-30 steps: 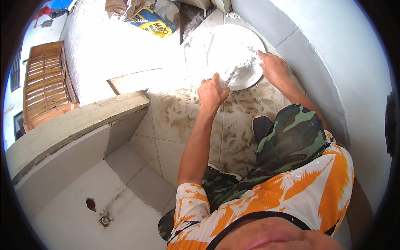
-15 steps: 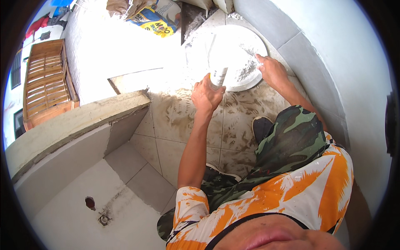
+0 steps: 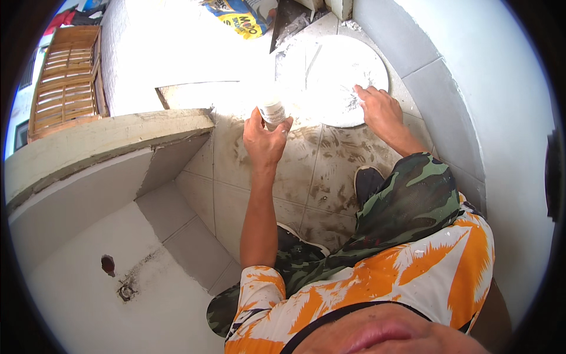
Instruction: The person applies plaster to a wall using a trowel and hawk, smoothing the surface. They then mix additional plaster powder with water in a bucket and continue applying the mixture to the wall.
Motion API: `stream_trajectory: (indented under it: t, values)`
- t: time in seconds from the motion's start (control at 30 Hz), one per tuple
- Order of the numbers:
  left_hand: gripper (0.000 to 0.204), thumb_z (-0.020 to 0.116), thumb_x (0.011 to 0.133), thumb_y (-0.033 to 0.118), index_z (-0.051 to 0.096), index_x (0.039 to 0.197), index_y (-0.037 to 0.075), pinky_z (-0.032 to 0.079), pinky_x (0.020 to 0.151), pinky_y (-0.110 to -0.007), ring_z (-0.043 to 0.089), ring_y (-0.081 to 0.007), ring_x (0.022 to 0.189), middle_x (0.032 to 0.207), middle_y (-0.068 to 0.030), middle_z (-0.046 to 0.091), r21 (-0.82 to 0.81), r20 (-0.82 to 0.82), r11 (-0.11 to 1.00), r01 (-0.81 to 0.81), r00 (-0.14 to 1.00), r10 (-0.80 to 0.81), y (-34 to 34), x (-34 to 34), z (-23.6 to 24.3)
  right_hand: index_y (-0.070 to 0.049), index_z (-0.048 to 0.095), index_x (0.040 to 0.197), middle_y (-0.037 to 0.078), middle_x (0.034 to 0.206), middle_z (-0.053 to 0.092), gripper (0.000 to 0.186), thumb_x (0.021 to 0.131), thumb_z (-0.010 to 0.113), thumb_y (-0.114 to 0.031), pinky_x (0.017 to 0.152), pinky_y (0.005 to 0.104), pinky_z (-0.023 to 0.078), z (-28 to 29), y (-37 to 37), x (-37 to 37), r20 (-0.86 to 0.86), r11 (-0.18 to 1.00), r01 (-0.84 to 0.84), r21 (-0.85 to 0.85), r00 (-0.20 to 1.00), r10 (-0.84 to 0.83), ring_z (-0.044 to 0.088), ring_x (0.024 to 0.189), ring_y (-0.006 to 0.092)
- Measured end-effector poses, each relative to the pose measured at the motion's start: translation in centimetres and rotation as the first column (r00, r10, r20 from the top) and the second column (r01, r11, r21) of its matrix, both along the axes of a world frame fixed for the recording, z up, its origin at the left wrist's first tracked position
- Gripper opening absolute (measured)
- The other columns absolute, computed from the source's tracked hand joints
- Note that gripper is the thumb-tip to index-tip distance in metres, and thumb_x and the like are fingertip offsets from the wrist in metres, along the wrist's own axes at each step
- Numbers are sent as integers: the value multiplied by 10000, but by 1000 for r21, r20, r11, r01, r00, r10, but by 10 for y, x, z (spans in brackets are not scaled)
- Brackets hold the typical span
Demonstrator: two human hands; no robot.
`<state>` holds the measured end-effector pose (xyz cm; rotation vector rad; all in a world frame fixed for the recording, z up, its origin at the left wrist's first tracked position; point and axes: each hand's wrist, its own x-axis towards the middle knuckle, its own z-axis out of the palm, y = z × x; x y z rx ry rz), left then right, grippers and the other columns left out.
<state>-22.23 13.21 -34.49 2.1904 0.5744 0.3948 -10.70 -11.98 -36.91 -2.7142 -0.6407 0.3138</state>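
My left hand [image 3: 264, 141] is wrapped round a small white plastic bottle [image 3: 273, 113] with a printed label, held upright above the dirty floor tiles. The bottle's top is washed out by glare. To its right lies a round white board or shallow tray [image 3: 339, 115], strongly overexposed, with white powder [image 3: 358, 79] on it. My right hand [image 3: 380, 109] is over the near right part of this round surface, its fingers bent together with white on the tips. Whether something small is pinched in them, I cannot make out.
A blue and yellow printed sack [image 3: 242, 20] lies at the far side. A low wall with a rough top edge [image 3: 112, 133] runs along the left, and a wooden slatted crate [image 3: 68, 74] stands beyond it. Grey wall tiles [image 3: 439, 88] curve along the right. Brown smears mark the floor tiles [image 3: 336, 171].
My left hand has drawn the bottle left, away from the round white surface, and holds it more upright. My right hand has shifted slightly inward over the powder, its fingers more bent.
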Motion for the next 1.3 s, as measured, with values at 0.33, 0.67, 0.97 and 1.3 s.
stream_trajectory:
  t: [0.33, 0.67, 0.97, 1.3]
  values:
    - [336, 884, 699, 181, 662, 927, 74, 452, 707, -390, 504, -221, 788, 802, -17, 633, -45, -43, 998, -35, 999, 33, 0, -17, 0, -81, 636, 1332, 147, 1095, 673, 402, 936, 573, -57, 869, 468, 546, -2, -6, 8, -28, 998, 36, -60, 999, -38, 655, 1018, 341]
    - [436, 882, 712, 199, 675, 1078, 84, 502, 783, -405, 603, -264, 871, 929, -56, 706, -70, -97, 996, 60, 993, -67, -11, -18, -3, -121, 664, 1317, 140, 1039, 692, 391, 930, 606, -101, 855, 474, 548, -10, -21, 40, 96, 995, 79, -61, 993, -73, 680, 961, 347]
    - [400, 872, 743, 238, 669, 1043, 65, 462, 716, -383, 524, -216, 795, 867, -42, 628, 34, -34, 995, 93, 995, -91, -14, -14, 2, -122, 685, 1291, 134, 1031, 692, 372, 928, 612, -90, 855, 471, 548, -8, -8, 36, 27, 996, 24, -84, 999, -22, 669, 962, 338]
    - [476, 866, 728, 223, 671, 1138, 78, 500, 814, -421, 602, -274, 900, 969, -49, 714, 4, -120, 998, 68, 991, -67, -18, -11, 8, -78, 658, 1316, 156, 1058, 684, 425, 911, 557, -2, 869, 461, 555, -15, 8, 15, -24, 999, 23, -36, 999, -24, 664, 985, 337]
